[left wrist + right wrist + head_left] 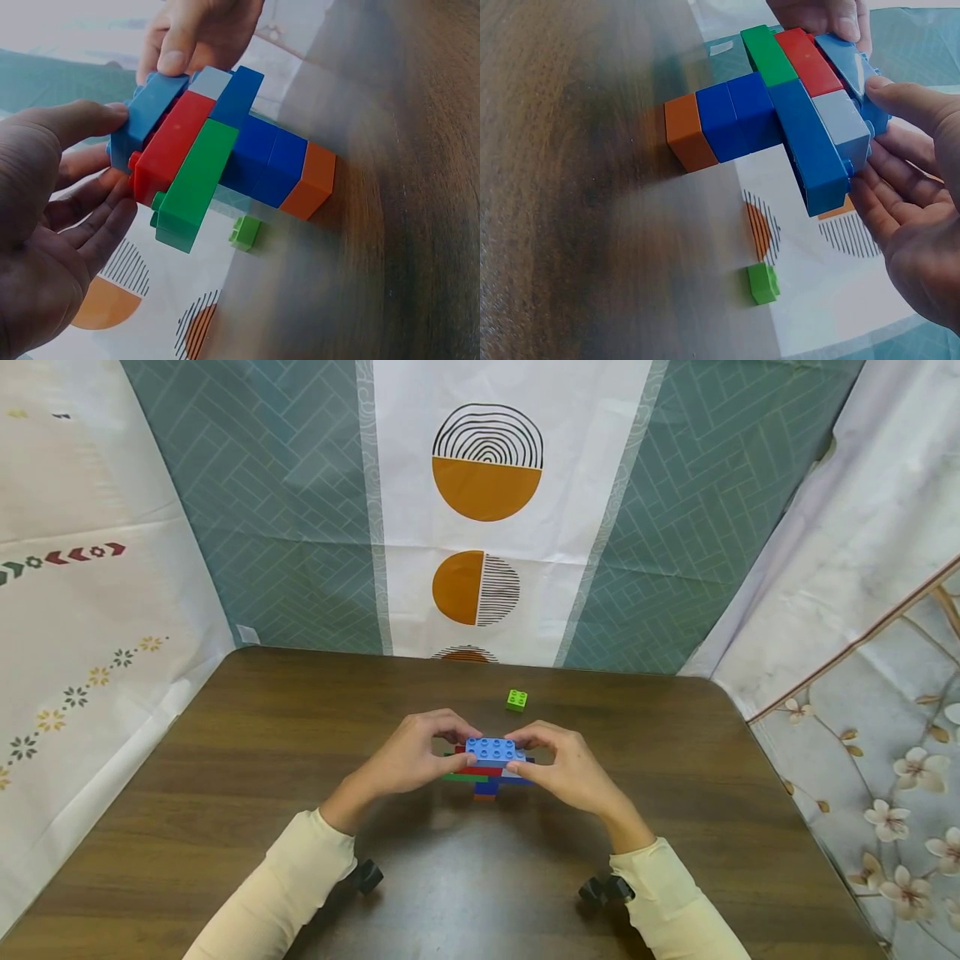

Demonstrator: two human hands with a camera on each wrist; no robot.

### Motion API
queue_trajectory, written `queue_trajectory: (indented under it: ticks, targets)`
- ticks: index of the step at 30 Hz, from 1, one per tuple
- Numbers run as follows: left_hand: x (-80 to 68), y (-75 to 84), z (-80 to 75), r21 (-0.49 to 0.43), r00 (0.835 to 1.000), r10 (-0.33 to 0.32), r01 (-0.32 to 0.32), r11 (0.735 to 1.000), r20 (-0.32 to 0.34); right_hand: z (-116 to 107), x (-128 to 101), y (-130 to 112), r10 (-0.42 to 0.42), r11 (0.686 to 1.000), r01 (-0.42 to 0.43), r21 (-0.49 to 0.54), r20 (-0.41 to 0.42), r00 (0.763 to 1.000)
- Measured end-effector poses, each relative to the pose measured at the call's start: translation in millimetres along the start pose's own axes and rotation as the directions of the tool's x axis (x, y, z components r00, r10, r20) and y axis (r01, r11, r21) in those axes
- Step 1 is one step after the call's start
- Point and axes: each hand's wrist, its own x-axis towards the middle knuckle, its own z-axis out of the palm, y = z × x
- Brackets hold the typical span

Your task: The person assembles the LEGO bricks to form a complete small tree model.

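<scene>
A light blue eight-stud toy brick point(491, 752) tops a stack of building bricks. My left hand point(416, 756) pinches its left end between thumb and fingers; my right hand point(573, 768) does the same at the right end. Directly beneath are a red brick point(176, 142) and a pale grey-blue brick point(841, 124). Below those, a long green brick point(196, 184) and a long blue brick point(808, 142) spread to either side. Two dark blue bricks point(259, 154) form the column, on an orange brick point(309, 180) at the table. Red studs show beside the light blue brick's left end.
Behind the stack, a small lime green four-stud brick point(516, 700) stands on the dark wooden table point(225, 760). Patterned cloth point(300, 527) hangs along the table's back edge, with white cloths at both sides.
</scene>
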Motion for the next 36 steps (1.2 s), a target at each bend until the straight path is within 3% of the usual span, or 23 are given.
queue_trajectory:
  ticks: [36]
  targets:
    - [-1.3,-3.1,-0.7,0.028,0.998,0.054,-0.054,0.998,0.018,-3.8,-3.2,-4.5,0.004,1.0,-0.004,-0.002,0.02,1.0]
